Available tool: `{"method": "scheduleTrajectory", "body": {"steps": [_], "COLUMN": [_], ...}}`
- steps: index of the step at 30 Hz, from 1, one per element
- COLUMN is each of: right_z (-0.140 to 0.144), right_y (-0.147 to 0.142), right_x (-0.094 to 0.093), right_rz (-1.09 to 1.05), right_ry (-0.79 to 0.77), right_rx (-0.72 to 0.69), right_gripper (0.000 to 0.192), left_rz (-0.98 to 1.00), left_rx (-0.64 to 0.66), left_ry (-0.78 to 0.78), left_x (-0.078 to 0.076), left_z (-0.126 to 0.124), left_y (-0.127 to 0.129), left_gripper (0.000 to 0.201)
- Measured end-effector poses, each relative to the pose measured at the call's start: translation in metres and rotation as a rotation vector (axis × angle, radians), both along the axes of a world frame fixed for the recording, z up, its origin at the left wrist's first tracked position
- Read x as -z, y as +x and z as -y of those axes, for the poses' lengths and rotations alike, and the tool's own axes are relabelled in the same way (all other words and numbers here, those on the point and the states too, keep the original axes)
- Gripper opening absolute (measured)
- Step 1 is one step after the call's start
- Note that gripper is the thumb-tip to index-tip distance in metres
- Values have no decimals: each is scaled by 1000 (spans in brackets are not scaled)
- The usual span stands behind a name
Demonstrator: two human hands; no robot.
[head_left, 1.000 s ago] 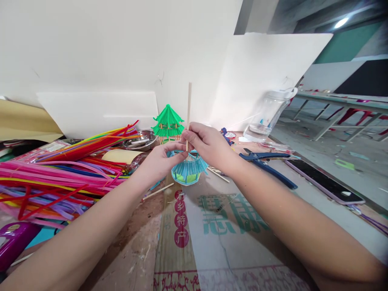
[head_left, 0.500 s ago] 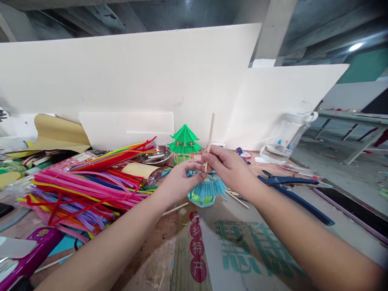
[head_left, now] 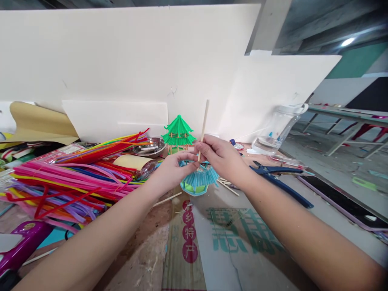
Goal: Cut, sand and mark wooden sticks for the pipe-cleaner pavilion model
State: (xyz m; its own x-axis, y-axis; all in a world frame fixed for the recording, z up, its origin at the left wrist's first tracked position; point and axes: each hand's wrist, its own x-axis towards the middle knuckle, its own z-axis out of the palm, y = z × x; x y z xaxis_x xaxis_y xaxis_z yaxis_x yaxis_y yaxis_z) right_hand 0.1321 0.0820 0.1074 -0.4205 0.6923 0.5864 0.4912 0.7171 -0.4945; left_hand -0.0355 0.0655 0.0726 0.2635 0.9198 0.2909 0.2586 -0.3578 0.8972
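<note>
Head view: my right hand (head_left: 220, 155) pinches a thin wooden stick (head_left: 204, 121), held nearly upright, tip leaning right. My left hand (head_left: 173, 169) closes its fingertips on the top of a blue fringed roof (head_left: 200, 180) just under the stick, above the desk (head_left: 145, 258). A green pavilion (head_left: 178, 132) stands behind, pipe cleaners (head_left: 75, 169) left, blue pliers (head_left: 280, 180) right.

Pipe cleaners (head_left: 75, 173) hog the worktop's (head_left: 145, 258) left, pliers (head_left: 280, 180) and phone (head_left: 342, 202) block the right; near middle's open.
</note>
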Motion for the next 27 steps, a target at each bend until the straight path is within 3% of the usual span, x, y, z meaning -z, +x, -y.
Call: {"method": "scheduleTrajectory", "body": {"steps": [9,14,21,27], "right_z": [-13,-13,-22,-21], "right_y": [5,5,11,12], "right_x": [6,7,4,3], "right_rz": [-132,-156,-385,-383], "right_ry": [-148,-170,-340,-325], "right_rx": [-60,-73,-111,-99], "right_gripper": [32,32,40,43], "left_rz": [-121,-198,-275,-295], "left_rx": [-81,-31,37,29], "left_ry": [73,83,142,145], "left_x": [-1,5,8,9], "left_z": [-19,-30,-33,-34], "left_y": [-29,-45,-46,-46], "left_gripper": [33,39,39,42]}}
